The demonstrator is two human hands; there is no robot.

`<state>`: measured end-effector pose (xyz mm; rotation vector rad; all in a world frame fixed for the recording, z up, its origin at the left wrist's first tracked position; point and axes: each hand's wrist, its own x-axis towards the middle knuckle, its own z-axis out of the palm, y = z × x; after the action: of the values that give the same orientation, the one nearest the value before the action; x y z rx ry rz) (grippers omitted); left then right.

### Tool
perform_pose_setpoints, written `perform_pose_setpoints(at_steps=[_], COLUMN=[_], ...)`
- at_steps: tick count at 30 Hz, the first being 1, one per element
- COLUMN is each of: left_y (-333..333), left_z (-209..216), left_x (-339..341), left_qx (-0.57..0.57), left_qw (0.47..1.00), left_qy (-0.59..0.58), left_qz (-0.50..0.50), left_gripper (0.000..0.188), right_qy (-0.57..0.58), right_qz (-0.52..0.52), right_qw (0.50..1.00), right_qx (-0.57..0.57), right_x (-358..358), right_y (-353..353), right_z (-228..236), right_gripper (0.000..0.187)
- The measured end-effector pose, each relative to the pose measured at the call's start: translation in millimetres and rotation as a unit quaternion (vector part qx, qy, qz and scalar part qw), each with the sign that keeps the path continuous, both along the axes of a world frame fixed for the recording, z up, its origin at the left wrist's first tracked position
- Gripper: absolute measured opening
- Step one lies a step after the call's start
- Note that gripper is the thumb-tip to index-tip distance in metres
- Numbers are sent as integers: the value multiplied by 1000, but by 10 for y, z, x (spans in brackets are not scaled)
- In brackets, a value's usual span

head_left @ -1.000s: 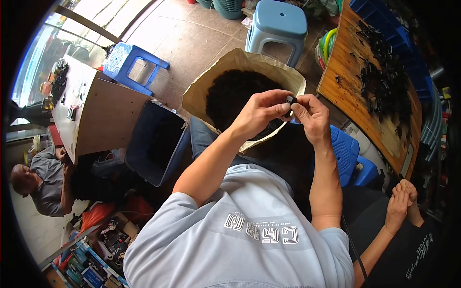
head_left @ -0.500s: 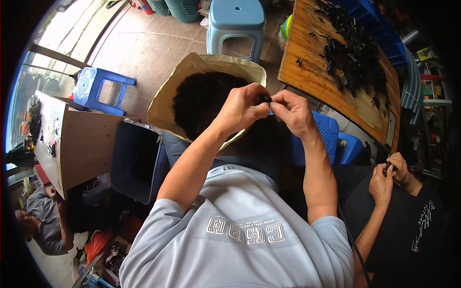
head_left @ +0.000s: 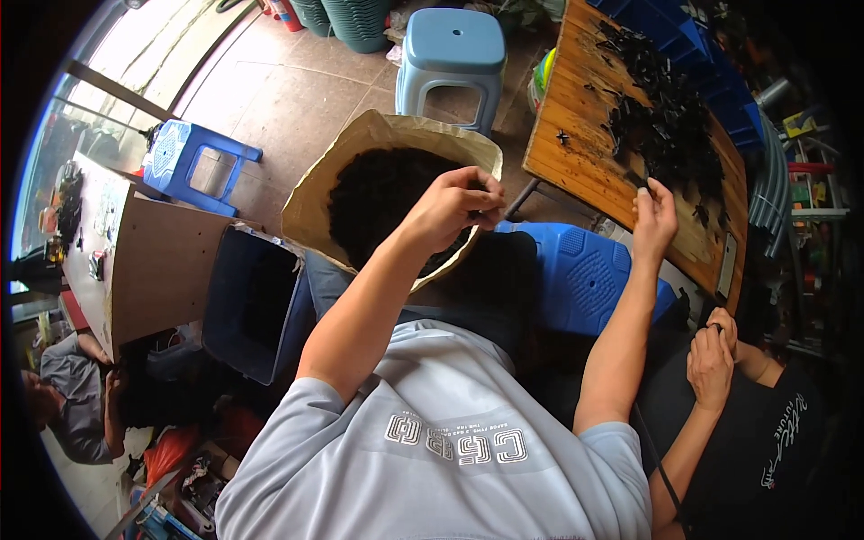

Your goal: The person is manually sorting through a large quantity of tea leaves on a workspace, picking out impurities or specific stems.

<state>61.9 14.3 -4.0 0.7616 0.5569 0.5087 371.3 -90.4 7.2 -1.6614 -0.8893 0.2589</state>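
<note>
"Fingers of the left hand (head_left: 450, 209), at one o'clock: how are they set?"

"They are curled above the sack (head_left: 315, 193); whether the dark spot between them is a gripped piece cannot be told."

"What could go wrong there?"

"Anything loosely held could be dropped among the dark contents (head_left: 387, 189) and, being matched in colour, hardly be found. Separate shapes are lost in shadow."

"And towards half past two?"

"By the right hand (head_left: 655, 220), thumb and forefinger are brought close together over the worktop (head_left: 576, 171); a grip cannot be confirmed. Black pieces (head_left: 661, 135) are heaped at two o'clock, their outlines merged; if tangled, neighbours could be dragged off."
</note>
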Motion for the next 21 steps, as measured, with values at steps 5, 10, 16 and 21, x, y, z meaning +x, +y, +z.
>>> perform_pose_setpoints(at_steps=[5,10,16,21], left_y=[-115,-229,-327,-329], left_z=[407,528,516,431], left_x=[138,137,97,68], left_qx=[139,262,521,569], left_qw=[989,964,831,795], left_qy=[53,1,92,109], left_qz=[-17,41,172,181], left_gripper=[21,30,9,9], right_qy=[172,216,218,253], right_qz=[265,321,340,371], right_qw=[947,920,912,889], right_qx=[62,69,69,95], right_x=[-869,-1237,-1467,-1527], right_y=[-99,11,77,122], right_z=[352,304,335,236], right_gripper=[21,24,23,20])
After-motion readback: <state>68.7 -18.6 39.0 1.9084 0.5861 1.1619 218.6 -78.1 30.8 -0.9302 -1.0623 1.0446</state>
